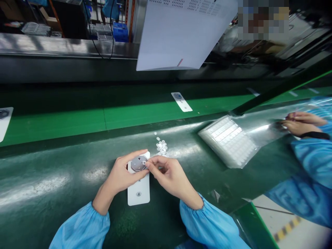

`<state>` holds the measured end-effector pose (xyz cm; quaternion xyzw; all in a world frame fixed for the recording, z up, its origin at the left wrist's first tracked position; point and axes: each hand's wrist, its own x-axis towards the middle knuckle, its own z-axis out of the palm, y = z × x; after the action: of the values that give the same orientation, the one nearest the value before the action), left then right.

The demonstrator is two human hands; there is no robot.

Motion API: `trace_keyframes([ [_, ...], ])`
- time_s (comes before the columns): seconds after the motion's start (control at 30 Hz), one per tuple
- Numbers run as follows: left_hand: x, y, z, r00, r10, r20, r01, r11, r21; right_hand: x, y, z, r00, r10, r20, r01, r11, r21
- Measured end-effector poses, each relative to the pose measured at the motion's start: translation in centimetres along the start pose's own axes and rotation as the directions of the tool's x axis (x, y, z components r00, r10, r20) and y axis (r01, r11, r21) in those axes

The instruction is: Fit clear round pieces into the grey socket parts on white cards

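A white rounded panel [138,197], shaped like a phone's back cover, lies on the dark green bench. Near its top is a round grey disc [135,165] with several small dots, and a small dark mark sits lower down. My left hand [121,171] grips the panel by its edges, thumb and fingers on either side of the disc. Over the disc's right edge, my right hand [166,173] is pinched closed on a small pale, clear piece, partly hidden by the fingertips. Just beyond lies a loose pile of small clear discs [162,148].
A stack of clear plastic trays [230,141] lies to the right. Behind runs a green belt [77,119] carrying similar white panels [182,102]. A white board [176,38] hangs above it. At right, a co-worker's hands [302,122] work beside a green post [275,88].
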<state>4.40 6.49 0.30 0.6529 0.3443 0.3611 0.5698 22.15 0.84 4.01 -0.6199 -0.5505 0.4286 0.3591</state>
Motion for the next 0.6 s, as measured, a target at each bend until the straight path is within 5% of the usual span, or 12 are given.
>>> trace_keyframes([
  [0.3,-0.2,-0.2,0.0,1.000,0.025,0.013,-0.024,0.998,-0.064,0.0,0.1,0.7,0.999,-0.003,-0.046,0.001,0.999,-0.032],
  [0.6,-0.3,0.8,-0.2,0.988,-0.149,0.041,0.151,0.875,-0.460,1.5,0.5,0.7,0.990,0.036,-0.134,-0.030,0.998,0.047],
])
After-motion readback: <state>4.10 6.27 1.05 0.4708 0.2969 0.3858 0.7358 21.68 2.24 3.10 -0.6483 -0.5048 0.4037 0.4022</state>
